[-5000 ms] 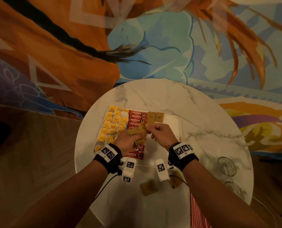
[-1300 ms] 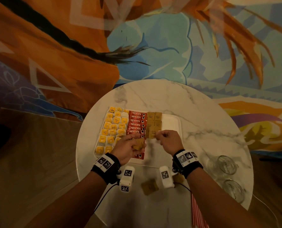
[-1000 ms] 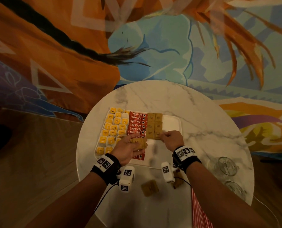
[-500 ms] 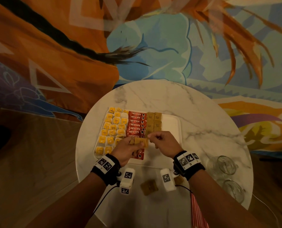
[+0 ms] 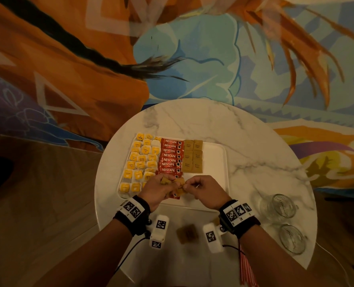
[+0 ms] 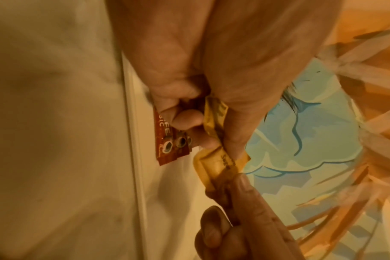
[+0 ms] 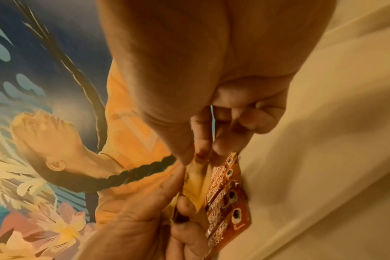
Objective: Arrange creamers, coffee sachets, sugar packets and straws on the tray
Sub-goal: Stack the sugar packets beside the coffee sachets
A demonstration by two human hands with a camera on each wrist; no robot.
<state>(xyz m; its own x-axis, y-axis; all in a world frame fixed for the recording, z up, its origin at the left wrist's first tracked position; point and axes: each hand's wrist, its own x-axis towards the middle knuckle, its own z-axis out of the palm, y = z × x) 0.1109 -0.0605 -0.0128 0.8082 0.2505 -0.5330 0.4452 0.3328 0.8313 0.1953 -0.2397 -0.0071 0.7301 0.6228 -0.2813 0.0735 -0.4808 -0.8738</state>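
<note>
A white tray (image 5: 213, 162) holds yellow creamer tubs (image 5: 140, 162) on its left, a column of red coffee sachets (image 5: 171, 156) and two columns of brown sugar packets (image 5: 192, 156). My left hand (image 5: 157, 189) hovers over the tray's near side and grips a small stack of sugar packets (image 6: 214, 119). My right hand (image 5: 202, 187) meets it and pinches the end of one sugar packet (image 6: 220, 163) between thumb and fingertip (image 7: 196, 177). Red sachets (image 7: 227, 198) lie just under both hands. Red-striped straws (image 5: 247, 270) lie at the table's near edge.
A loose sugar packet (image 5: 187, 234) lies on the round marble table (image 5: 244, 141) between my wrists. Two upturned glasses (image 5: 279, 206) (image 5: 292, 239) stand at the near right. A painted wall rises behind the table.
My right hand set a sugar packet at the near end of the tray's sugar columns, then came back to my left hand and took hold of another packet from the stack.
</note>
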